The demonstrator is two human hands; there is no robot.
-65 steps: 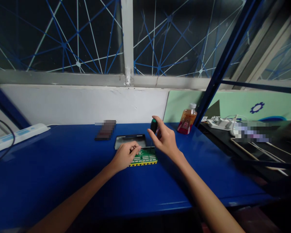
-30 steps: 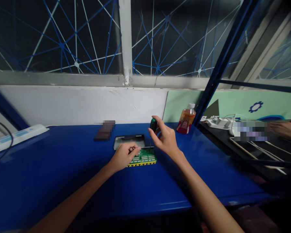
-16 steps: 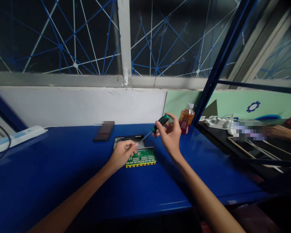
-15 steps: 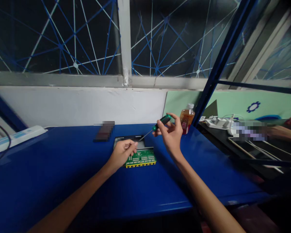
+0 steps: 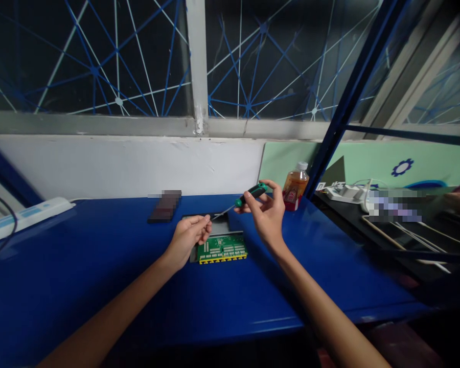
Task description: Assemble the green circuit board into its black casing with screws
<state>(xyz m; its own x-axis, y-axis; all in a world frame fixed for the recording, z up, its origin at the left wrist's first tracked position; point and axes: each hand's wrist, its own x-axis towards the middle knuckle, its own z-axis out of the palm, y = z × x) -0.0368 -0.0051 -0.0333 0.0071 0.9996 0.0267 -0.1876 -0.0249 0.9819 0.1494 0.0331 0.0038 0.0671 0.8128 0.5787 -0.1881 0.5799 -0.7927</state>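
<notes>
The right hand [image 5: 269,214], curled round the screwdriver [image 5: 256,191], best steadies its eight-o'clock tip by the left hand's [image 5: 184,239] closed pinch, contents unclear.

Two bare human hands are shown, a left hand [image 5: 186,239] and a right hand [image 5: 269,209], each formed with slim fingers and a narrow wrist. The hands are joined to a slender left forearm [image 5: 132,295] and a slender right forearm [image 5: 310,291], both seen bare down to the lower edge of the view. Smooth outlines are shown, broadened toward the elbows, and the lower left forearm is dimmed by shadow. Fingernails are shown too small for their shape to be made out.
</notes>
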